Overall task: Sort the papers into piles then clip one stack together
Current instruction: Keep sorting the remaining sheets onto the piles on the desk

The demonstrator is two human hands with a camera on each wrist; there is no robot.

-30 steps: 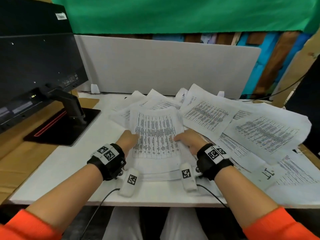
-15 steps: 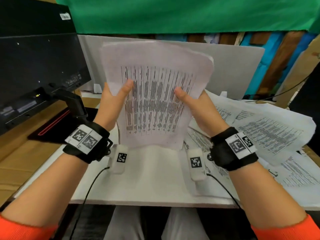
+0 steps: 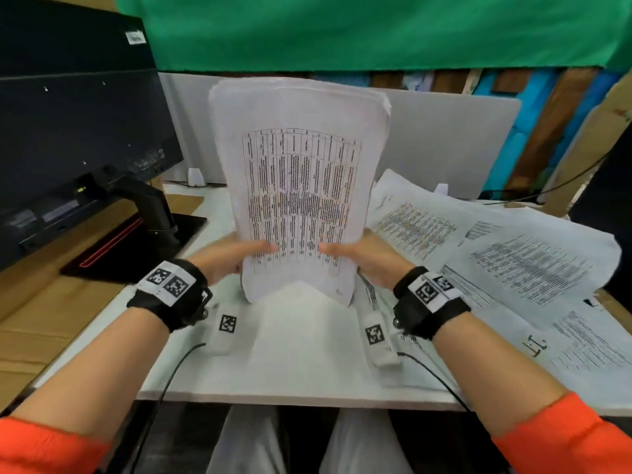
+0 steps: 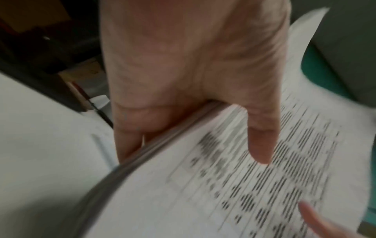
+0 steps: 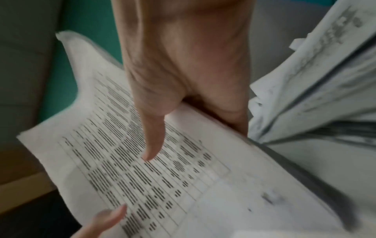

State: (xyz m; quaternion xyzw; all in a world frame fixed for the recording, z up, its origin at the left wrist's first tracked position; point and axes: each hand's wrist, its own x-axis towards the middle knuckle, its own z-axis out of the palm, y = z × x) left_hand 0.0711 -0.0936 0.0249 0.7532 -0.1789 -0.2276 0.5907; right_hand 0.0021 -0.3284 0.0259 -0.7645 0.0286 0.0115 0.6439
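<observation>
I hold a stack of printed sheets point(image 3: 301, 186) upright, its lower edge on or just above the white desk point(image 3: 301, 354). My left hand point(image 3: 232, 258) grips its left side with the thumb on the front page. My right hand point(image 3: 362, 258) grips the right side the same way. In the left wrist view my left hand point(image 4: 195, 90) pinches the stack point(image 4: 223, 193) at its edge. In the right wrist view my right hand point(image 5: 183, 80) pinches the stack point(image 5: 162, 177), its thumb on the table print. No clip is visible.
Loose printed papers point(image 3: 496, 261) lie spread over the right half of the desk. A black monitor point(image 3: 75, 131) on its stand point(image 3: 147, 213) sits at the left. A grey divider panel point(image 3: 444, 145) closes the back.
From flat on the desk, both hands lifted the stack upright. Since half a second ago the stack has come down and the hands grip it nearer its lower end.
</observation>
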